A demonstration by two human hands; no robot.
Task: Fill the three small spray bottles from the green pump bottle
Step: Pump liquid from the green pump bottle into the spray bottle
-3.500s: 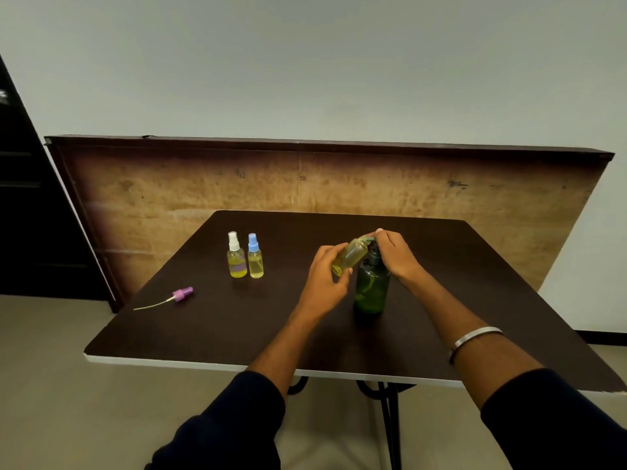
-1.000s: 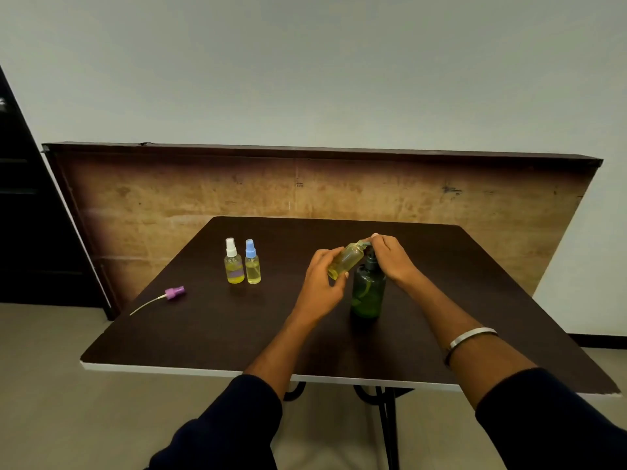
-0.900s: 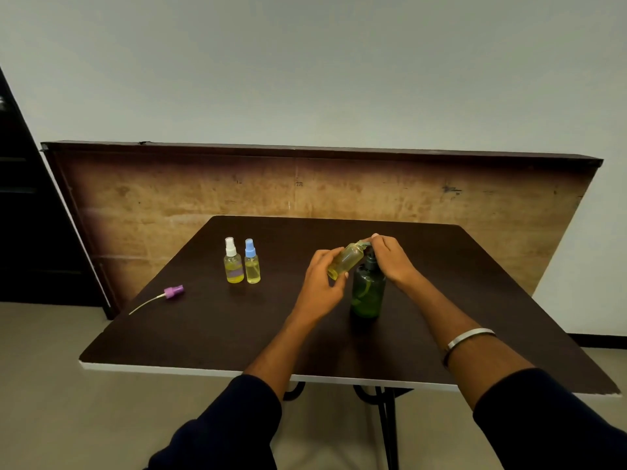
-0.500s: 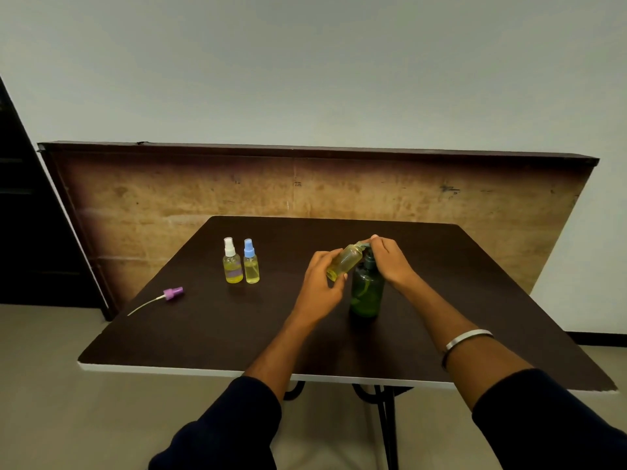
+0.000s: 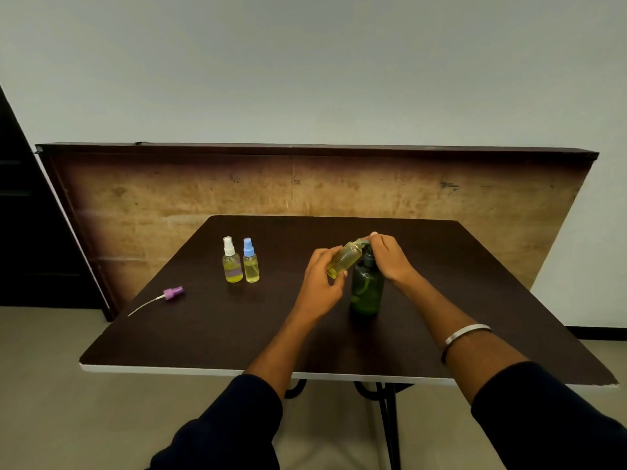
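Your left hand gripped the tilted third spray bottle; your right hand pressed the green pump bottle head. Next, you likely needed its purple spray cap.

Pump bottle upright on the worktop, centre-right. My right hand on its pump head; my left hand just left of it, holding an uncapped spray bottle tilted, mouth at the nozzle. Two capped spray bottles side by side further left and back. Loose sprayer cap near left edge.
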